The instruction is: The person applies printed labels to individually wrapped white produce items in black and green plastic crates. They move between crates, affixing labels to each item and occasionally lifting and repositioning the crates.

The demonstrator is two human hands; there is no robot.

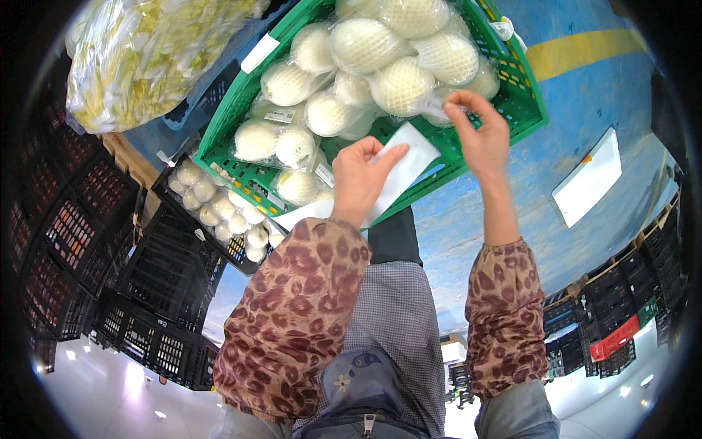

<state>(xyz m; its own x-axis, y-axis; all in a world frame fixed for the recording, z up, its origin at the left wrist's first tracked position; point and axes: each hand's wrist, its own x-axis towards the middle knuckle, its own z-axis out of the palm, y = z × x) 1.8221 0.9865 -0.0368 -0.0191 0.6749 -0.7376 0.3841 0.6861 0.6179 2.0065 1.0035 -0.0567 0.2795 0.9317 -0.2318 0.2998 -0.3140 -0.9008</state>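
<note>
My left hand [359, 173] grips a long white paper strip [408, 148] between thumb and fingers over the near side of a green plastic crate [224, 118]. Above the crate's right side, my right hand [482, 134] pinches the gathered end of clear plastic wrap [430, 104] on a pale round vegetable or fruit [403, 85]. Several more such items, in foam nets and clear wrap, fill much of the crate. Small white labels [279, 114] bearing writing are on some packs. Part of the paper strip passes behind my left hand.
At upper left lies a large clear bag of yellow-green leafy vegetables [142, 60]. A black crate of smaller pale round produce [205, 189] stands beside the green crate. Black crates [159, 269] are stacked at left and right. A white sheet [589, 178] lies on the blue floor [554, 142].
</note>
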